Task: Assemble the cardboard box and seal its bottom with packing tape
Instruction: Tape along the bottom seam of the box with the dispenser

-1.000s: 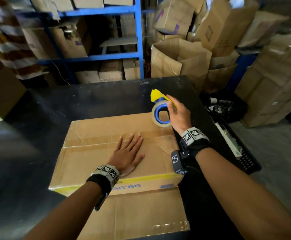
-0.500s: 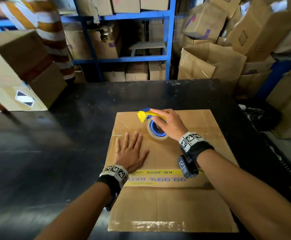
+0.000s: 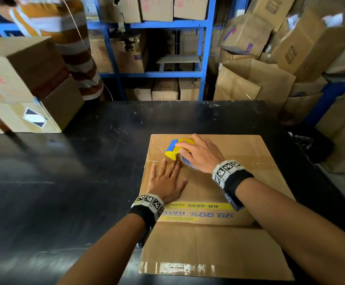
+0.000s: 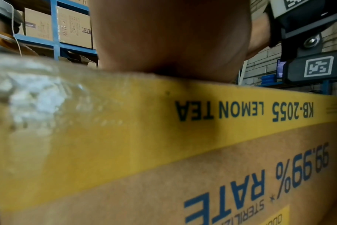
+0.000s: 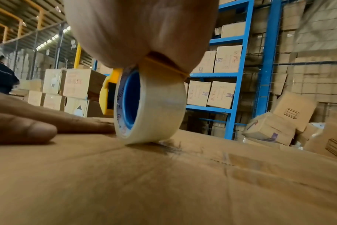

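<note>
A brown cardboard box (image 3: pixel 239 161) stands on the black table (image 3: pixel 85 182), closed flaps up, with a yellow printed band on its near side (image 4: pixel 164 137). My left hand (image 3: pixel 165 178) lies flat, fingers spread, on the box top near its left edge. My right hand (image 3: pixel 200 154) grips a yellow and blue tape dispenser (image 3: pixel 174 149) just beyond the left fingers. In the right wrist view the clear tape roll (image 5: pixel 150 106) touches the box top (image 5: pixel 164 182) at the flap seam, with the left fingers (image 5: pixel 29 121) beside it.
Stacked cardboard boxes (image 3: pixel 23 89) sit on the table's far left. A person in a striped shirt (image 3: pixel 64 38) stands behind them. Blue shelving (image 3: pixel 205 58) and heaps of boxes (image 3: pixel 270 68) fill the back and right. A glossy taped flap (image 3: pixel 188 266) hangs toward me.
My right hand has carried the tape dispenser from beyond the box's far right corner leftward and down onto the top, close to the left fingers. The left hand stays flat.
</note>
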